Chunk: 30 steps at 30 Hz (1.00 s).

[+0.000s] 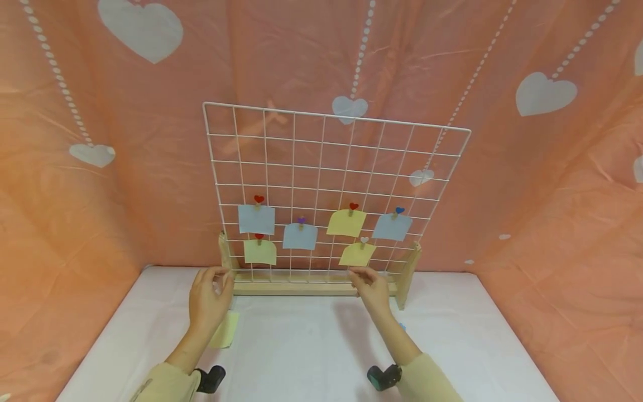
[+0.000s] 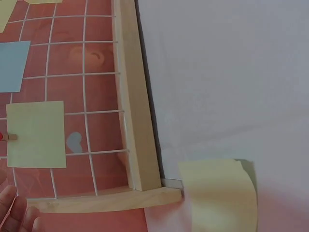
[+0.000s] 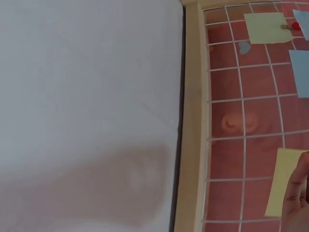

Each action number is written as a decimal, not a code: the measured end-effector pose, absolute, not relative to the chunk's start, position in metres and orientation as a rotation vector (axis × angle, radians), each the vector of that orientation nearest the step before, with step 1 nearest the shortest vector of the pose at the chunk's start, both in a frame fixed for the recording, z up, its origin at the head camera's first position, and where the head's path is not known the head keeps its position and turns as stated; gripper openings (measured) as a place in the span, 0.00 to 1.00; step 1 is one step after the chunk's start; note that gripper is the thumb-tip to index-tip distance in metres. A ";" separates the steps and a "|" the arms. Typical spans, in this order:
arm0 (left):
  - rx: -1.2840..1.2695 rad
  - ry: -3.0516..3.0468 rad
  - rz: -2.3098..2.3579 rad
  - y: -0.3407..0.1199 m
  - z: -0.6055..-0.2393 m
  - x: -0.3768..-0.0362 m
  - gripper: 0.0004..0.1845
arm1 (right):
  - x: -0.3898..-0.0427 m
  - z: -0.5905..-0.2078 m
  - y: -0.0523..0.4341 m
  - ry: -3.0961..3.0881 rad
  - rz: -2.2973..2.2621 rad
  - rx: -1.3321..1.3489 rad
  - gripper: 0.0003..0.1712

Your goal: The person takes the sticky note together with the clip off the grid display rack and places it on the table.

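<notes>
A white wire grid (image 1: 306, 167) stands in a wooden base (image 1: 296, 288), with blue, yellow and pale green paper notes clipped on it by small heart-topped clothespins. My right hand (image 1: 372, 287) is raised in front of the grid, fingertips right at the bottom edge of the lower yellow note (image 1: 356, 255). In the right wrist view my hand (image 3: 296, 198) overlaps that note. My left hand (image 1: 208, 298), loosely bent with nothing visible in it, is beside the base's left end post (image 1: 225, 254). The pale green note (image 1: 260, 252) hangs nearest to it.
Loose yellow notes (image 1: 226, 329) lie on the white tabletop (image 1: 296, 340), partly behind my left wrist. A small blue thing (image 1: 402, 326) shows beside my right forearm. An orange curtain (image 1: 191, 167) with white hearts surrounds the table.
</notes>
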<state>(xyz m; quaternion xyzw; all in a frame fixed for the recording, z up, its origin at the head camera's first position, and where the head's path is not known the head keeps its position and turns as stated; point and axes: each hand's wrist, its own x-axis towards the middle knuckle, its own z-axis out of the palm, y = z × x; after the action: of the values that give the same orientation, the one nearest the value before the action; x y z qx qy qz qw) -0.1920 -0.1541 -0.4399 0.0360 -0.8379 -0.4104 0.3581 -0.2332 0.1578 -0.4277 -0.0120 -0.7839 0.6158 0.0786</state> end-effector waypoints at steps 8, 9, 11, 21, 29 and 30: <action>0.075 -2.141 -1.074 -0.151 -0.435 -0.198 0.08 | -0.224 -0.399 0.136 -2.338 1.814 0.055 0.12; 0.075 -2.142 -1.075 -0.150 -0.435 -0.199 0.08 | -0.227 -0.401 0.135 -2.338 1.811 0.070 0.12; 0.071 -2.143 -1.071 -0.149 -0.433 -0.200 0.07 | -0.234 -0.405 0.134 -2.324 1.828 0.093 0.12; 0.071 -2.140 -1.084 -0.148 -0.425 -0.207 0.07 | -0.254 -0.411 0.118 -2.308 1.827 0.166 0.12; 0.064 -2.151 -1.124 -0.147 -0.415 -0.210 0.09 | -0.255 -0.401 0.102 -2.290 1.823 0.261 0.11; 0.064 -2.151 -1.123 -0.147 -0.413 -0.210 0.09 | -0.256 -0.399 0.100 -2.282 1.827 0.279 0.11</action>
<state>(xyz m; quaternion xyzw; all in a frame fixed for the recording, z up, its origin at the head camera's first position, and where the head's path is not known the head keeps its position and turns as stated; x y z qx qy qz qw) -0.2103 -0.1467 -0.4133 0.0247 -0.8302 -0.4334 0.3497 -0.2558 0.0997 -0.3992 0.0946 -0.7731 0.6188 0.1023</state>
